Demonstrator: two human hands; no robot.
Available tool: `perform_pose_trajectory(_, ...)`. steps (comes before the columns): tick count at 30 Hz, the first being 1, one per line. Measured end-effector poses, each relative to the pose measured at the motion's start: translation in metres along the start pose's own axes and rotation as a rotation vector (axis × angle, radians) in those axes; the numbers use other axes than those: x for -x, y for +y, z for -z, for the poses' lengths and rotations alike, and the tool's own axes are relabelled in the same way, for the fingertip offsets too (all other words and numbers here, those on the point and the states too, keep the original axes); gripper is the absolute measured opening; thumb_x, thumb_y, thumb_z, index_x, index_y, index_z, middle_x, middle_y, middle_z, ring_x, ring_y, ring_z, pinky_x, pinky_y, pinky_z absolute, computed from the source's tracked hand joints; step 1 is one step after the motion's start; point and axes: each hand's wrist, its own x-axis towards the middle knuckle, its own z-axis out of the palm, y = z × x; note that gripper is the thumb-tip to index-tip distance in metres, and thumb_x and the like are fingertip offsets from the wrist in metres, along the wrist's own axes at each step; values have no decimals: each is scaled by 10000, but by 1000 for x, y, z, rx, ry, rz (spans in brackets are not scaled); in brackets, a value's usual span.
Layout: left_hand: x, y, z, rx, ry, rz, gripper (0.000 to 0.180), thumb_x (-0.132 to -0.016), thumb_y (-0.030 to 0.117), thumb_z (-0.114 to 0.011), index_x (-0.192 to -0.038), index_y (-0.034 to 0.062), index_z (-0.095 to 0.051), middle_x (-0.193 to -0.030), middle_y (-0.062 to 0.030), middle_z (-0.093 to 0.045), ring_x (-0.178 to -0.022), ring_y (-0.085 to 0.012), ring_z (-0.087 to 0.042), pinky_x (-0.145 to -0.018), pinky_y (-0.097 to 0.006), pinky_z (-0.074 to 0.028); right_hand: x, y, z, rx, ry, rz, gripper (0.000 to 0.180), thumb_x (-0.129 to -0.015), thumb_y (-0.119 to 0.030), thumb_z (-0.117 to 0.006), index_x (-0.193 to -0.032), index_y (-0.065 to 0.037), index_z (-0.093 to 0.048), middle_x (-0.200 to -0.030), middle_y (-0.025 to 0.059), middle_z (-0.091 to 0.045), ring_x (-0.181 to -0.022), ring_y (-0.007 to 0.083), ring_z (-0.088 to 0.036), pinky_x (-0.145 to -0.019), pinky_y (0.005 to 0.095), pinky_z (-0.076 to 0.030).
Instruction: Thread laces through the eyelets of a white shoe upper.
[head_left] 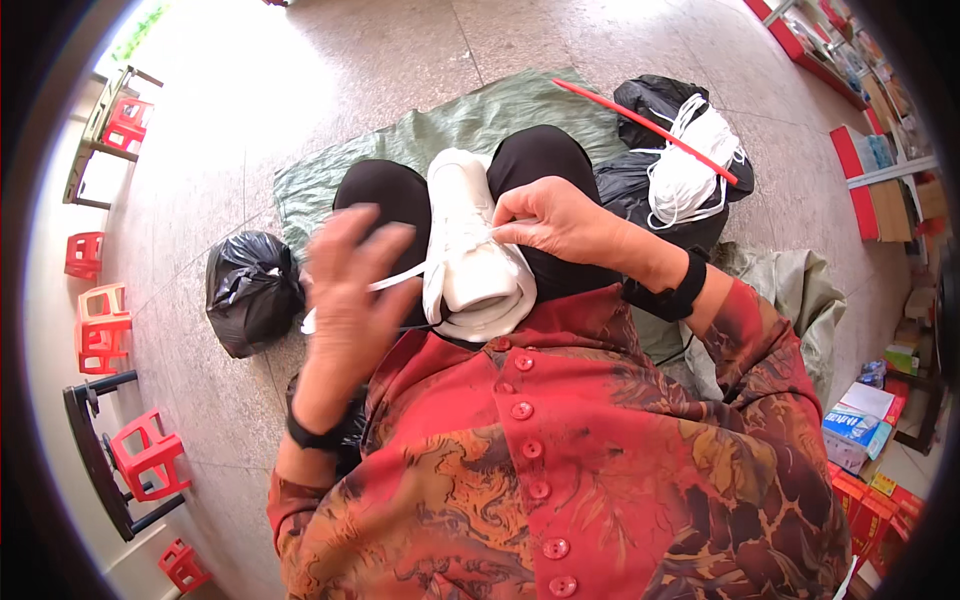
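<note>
A white shoe [480, 262] lies between my knees, its toe pointing away and its opening towards me. My right hand [560, 222] is closed at the shoe's right side, thumb and forefinger pinched on lacing near the eyelets. To the left of the shoe, my left hand [355, 285] is raised and smeared by motion. A white shoelace [402, 276] stretches from the shoe into it, and a loose end shows beyond its other side. The lace seems to be gripped between thumb and fingers, though their exact hold is blurred.
At the right, a bundle of white laces [690, 170] and a long red stick [650, 125] rest on black plastic bags [640, 195]. Another tied black bag [250, 290] sits left. A green woven sheet [420, 135] lies underneath. Red stools [150, 455] line the left wall; boxes [858, 425] stand right.
</note>
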Motion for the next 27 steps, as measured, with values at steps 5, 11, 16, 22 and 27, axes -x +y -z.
perform_pose_trajectory(5,-1,2,-43,38,-108,-214,246,-802,132,-688,-1038,65,-671,-1185,-112,-554,-1199,-334,-489,-997,-453,-368,10,-9,10,709,69,485,159,-845,-119,-620,-989,-125,-687,-684,44,-623,-628,272,-637,-549,353,-503)
perform_pose_trajectory(11,-4,0,-43,92,-78,-262,216,-818,127,-675,-1020,55,-650,-1063,-118,-567,-983,-309,-572,-845,-426,-441,20,-1,20,970,-64,545,178,-853,-165,-564,-1007,-201,-645,-658,13,-562,-590,218,-627,-487,346,-483)
perform_pose_trajectory(16,3,2,-43,259,-153,-86,259,-813,111,-699,-1053,37,-636,-916,-110,-575,-704,-263,-568,-604,-351,-450,21,12,12,936,95,481,168,-855,-162,-583,-1007,-170,-655,-668,20,-562,-604,217,-621,-503,342,-489)
perform_pose_trajectory(22,4,-18,-28,356,-51,62,194,-791,89,-727,-960,43,-644,-727,-66,-558,-579,-160,-479,-538,-299,-409,22,-8,26,185,62,44,137,-931,-144,-565,-858,-57,-643,-798,28,-649,-659,164,-614,-599,289,-465)
perform_pose_trajectory(27,23,-80,-16,281,43,339,119,-860,-43,-579,-948,37,-583,-750,-17,-580,-597,-100,-536,-552,-264,-452,28,-22,41,-966,315,6,334,-985,-295,-541,-808,-33,-651,-1009,115,-687,-954,209,-631,-919,338,-454)
